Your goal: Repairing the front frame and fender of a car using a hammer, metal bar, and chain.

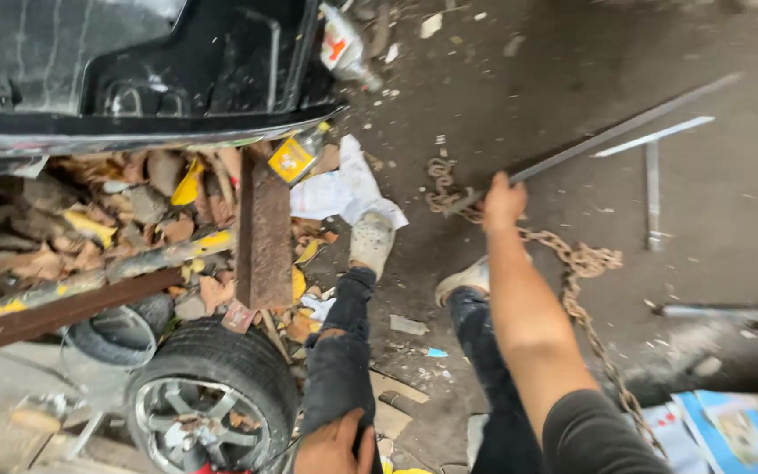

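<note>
right hand [503, 200] gripping metal bar [625, 127] | left hand [333, 446] pressed on knee, grip unclear | bare floor [730, 211] beyond bar

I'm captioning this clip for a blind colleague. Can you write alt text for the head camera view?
Seen from above, a person's right hand grips a long metal bar over a dirty concrete floor, beside a rusty chain. The left hand rests on a knee, near a loose car wheel and rubble.

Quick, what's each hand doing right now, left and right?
Left hand: resting on the left knee, holding nothing visible.
Right hand: closed around the near end of a long metal bar.
</note>
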